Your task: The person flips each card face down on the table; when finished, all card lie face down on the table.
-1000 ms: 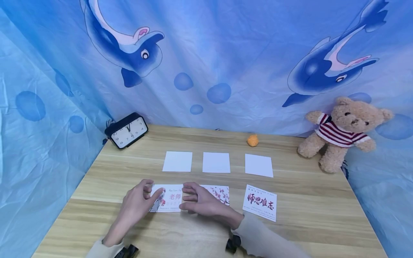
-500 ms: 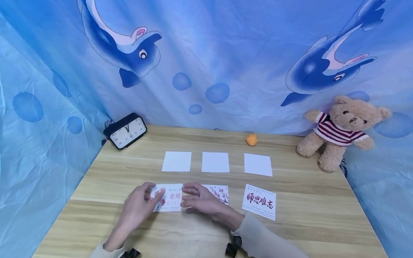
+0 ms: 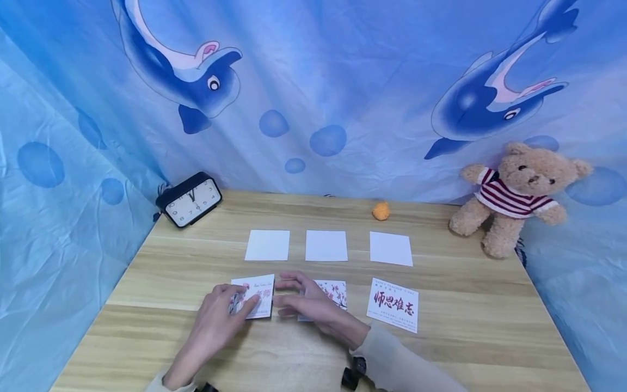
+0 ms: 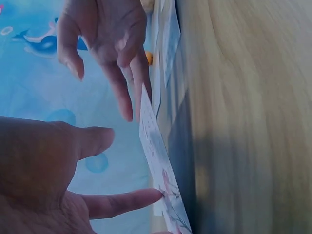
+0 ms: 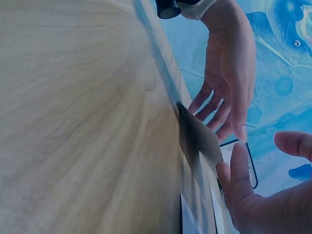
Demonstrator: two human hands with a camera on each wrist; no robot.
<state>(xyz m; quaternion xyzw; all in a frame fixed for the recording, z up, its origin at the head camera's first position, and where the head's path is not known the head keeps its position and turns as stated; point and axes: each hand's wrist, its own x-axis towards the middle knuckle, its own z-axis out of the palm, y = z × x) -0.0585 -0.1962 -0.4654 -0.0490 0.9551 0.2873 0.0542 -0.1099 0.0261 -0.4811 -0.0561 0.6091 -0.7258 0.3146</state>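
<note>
The bench runs wide in front of me, and on its near half lies a row of three printed cards, with three blank white squares in a row beyond them. The card at the left end of the near row is the one my hands are on. It sits directly between them, long axis running left to right across me, and it is tipped: the wrist views show it standing at a slant, one edge off the wood.

My left hand is the nearer one. Its fingers are loosely curled, and a fingertip presses the card's left part; in the left wrist view that fingertip meets the printed face low down. My right hand hovers just to the card's right, fingers spread and nearly straight, their tips close to the card's right edge; I cannot tell whether they touch it. That hand lies over the blossom card in the middle of the row.

The third card, with its bold red characters, lies well apart on my right.
</note>
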